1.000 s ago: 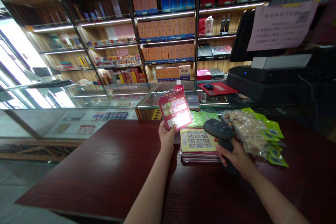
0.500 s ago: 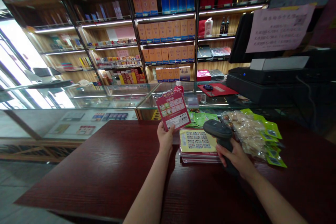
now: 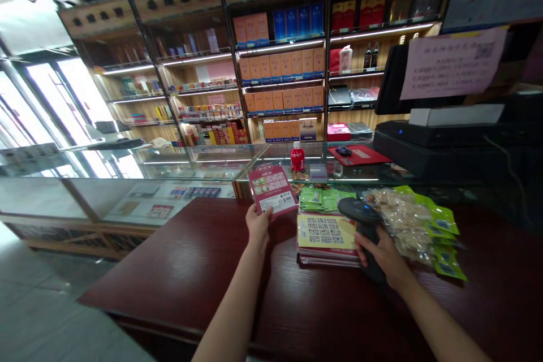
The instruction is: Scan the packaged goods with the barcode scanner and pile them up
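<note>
My left hand (image 3: pixel 258 225) pinches the lower edge of a dark pink packet (image 3: pixel 272 188); its back, with small pictures and a white barcode label, faces me. Wrapped round the handle of a black barcode scanner (image 3: pixel 360 212) is my right hand (image 3: pixel 384 254). The scanner's head points left, over a stack of flat packets (image 3: pixel 328 257). A yellow sheet (image 3: pixel 326 231) printed with rows of tiny pictures tops that stack. Behind it lie green packets (image 3: pixel 324 199). Clear bags of pale food with green labels (image 3: pixel 403 220) are heaped right of the scanner.
Everything lies on a dark red wooden counter (image 3: pixel 169 260). Beyond it runs a glass display case (image 3: pixel 203 155) bearing a red bottle (image 3: pixel 297 158) and a mouse (image 3: pixel 343 151) on a red mat. At the right stands a monitor (image 3: pixel 390 82) with a paper notice.
The camera view has shifted, so the shelves sit lower and farther right. The pink packet has moved left and down from in front of the red bottle, which now shows fully.
</note>
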